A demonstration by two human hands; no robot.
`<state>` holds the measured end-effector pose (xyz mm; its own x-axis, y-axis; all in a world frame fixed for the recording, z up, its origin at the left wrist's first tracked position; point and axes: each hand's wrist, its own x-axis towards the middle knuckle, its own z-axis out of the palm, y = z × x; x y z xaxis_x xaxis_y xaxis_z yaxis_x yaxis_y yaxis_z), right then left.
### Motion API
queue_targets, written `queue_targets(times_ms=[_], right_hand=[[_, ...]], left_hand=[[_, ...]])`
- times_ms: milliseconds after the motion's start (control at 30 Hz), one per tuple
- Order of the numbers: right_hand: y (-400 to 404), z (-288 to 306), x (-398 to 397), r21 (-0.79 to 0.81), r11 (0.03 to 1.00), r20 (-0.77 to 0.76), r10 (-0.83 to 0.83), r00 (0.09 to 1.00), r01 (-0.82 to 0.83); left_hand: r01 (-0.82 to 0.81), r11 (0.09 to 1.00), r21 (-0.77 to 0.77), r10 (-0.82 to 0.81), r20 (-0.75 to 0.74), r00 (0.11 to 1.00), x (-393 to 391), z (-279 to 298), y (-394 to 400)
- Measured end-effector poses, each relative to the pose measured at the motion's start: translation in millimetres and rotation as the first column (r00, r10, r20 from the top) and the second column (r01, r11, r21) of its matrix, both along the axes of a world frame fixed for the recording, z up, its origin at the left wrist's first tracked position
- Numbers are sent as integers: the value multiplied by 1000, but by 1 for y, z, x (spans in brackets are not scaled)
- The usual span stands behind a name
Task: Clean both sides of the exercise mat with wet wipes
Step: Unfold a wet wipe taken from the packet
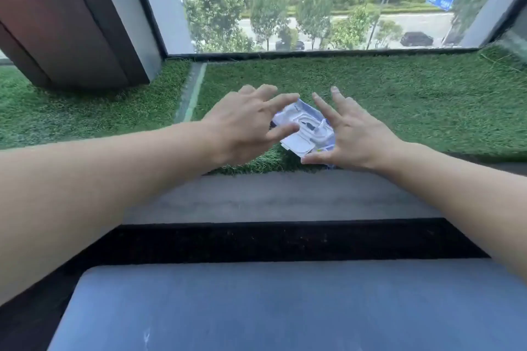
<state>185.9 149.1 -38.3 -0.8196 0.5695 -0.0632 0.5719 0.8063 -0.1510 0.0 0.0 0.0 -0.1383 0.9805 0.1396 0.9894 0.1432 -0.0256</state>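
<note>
Blue-grey exercise mat (pixel 285 305) fills the bottom of the frame, lying flat with its far edge rounded at the lower left. Just past it there's a dark strip of floor (pixel 285 239), then a grey wooden ledge (pixel 285 196) running across the middle.

Both bare forearms come in from the lower corners and meet around the centre of the frame. Left hand (pixel 245 125) has its fingers spread and straight, hovering over the wet wipes pack (pixel 306 131), not gripping anything as far as I can see. Right hand (pixel 350 134) is the same deal, fingers splayed, thumb sticking out low by the near corner of the pack; can't tell if it's actually touching. So both are open-handed, nothing held.

That pack is white and blue, sitting tilted on the artificial grass (pixel 399 100) right behind the ledge, with its white flip lid (pixel 299 145) popped open toward the camera.

Further back, a dark brown pillar (pixel 71 23) stands at the upper left, and a big window (pixel 313 0) along the top shows trees, a road and a dark car (pixel 416 38).
</note>
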Motion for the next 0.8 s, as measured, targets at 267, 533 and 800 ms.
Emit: queue_targets(times_ms=[267,533,800], right_hand=[[54,-106,-28,16,1000,-52,5,999,-4],[71,-139,-30,54,997,-242,71,968,-59],[76,-144,-32,69,995,-213,86,973,-73]], left_hand=[[9,1000,22,-13,159,987,-6,-90,75],[-128,991,-46,134,181,974,12,-96,139],[-333,941,-54,338,156,928,16,-96,149]])
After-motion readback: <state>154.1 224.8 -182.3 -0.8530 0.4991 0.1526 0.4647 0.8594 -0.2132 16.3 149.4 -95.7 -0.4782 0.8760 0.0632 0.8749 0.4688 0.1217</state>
